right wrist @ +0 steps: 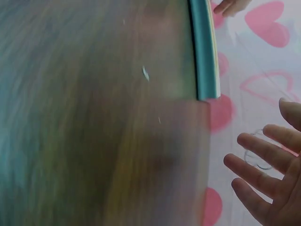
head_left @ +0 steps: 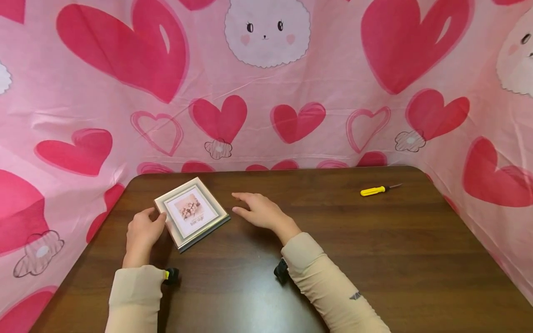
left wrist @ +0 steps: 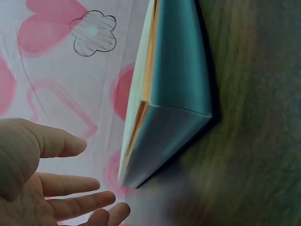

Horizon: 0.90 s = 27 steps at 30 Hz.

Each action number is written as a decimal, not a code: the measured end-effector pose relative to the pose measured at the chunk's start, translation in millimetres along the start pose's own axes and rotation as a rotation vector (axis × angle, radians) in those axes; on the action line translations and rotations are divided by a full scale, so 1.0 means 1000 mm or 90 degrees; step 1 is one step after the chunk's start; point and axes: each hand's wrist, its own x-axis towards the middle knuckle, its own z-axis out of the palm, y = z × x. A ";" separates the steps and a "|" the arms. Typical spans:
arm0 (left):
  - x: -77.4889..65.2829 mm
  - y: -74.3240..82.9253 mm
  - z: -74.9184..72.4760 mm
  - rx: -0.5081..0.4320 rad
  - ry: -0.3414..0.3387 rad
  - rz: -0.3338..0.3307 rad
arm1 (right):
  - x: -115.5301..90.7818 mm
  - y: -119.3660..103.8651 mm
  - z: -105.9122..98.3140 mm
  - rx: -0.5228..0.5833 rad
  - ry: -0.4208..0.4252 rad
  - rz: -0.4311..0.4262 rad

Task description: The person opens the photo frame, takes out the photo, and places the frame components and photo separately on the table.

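Observation:
A picture frame (head_left: 191, 215) with a pale gold border and a pink flower print lies face up, turned at an angle, on the left part of the table. Beside its left edge is my left hand (head_left: 143, 231), fingers loosely spread; the left wrist view shows a gap between the fingers and the frame's teal side (left wrist: 181, 70). To the right of the frame, my right hand (head_left: 264, 212) hovers with fingers extended towards it, holding nothing. The right wrist view shows these spread fingers (right wrist: 256, 174) apart from the frame's side (right wrist: 203, 52).
A screwdriver (head_left: 373, 190) with a yellow handle lies at the back right of the brown wooden table (head_left: 374, 259). A pink cloth (head_left: 258, 88) printed with hearts hangs behind the table and along both sides.

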 end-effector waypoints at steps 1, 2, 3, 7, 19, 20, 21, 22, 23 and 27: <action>0.001 -0.001 0.001 -0.004 -0.003 -0.004 | 0.002 0.000 0.002 0.009 -0.004 0.004; 0.002 -0.001 0.002 -0.010 -0.005 -0.007 | 0.003 0.001 0.004 0.018 -0.007 0.010; 0.003 -0.001 0.003 -0.014 -0.004 -0.007 | 0.005 0.002 0.006 0.027 -0.010 0.017; 0.006 0.000 0.007 -0.028 0.001 -0.004 | 0.011 0.005 0.012 0.050 -0.011 0.038; 0.014 -0.010 0.013 -0.024 0.002 -0.008 | 0.023 -0.008 0.034 0.073 -0.030 0.033; 0.014 -0.010 0.013 -0.022 0.002 -0.006 | 0.024 -0.009 0.035 0.065 -0.030 0.036; 0.015 -0.011 0.014 -0.020 0.004 -0.003 | 0.025 -0.010 0.037 0.054 -0.030 0.041; 0.015 -0.011 0.014 -0.020 0.003 -0.002 | 0.026 -0.011 0.038 0.037 -0.029 0.046; 0.015 -0.011 0.015 -0.021 0.001 -0.003 | 0.027 -0.012 0.039 0.022 -0.028 0.050; 0.017 -0.011 0.017 -0.017 -0.007 -0.006 | 0.028 -0.015 0.042 -0.010 -0.032 0.061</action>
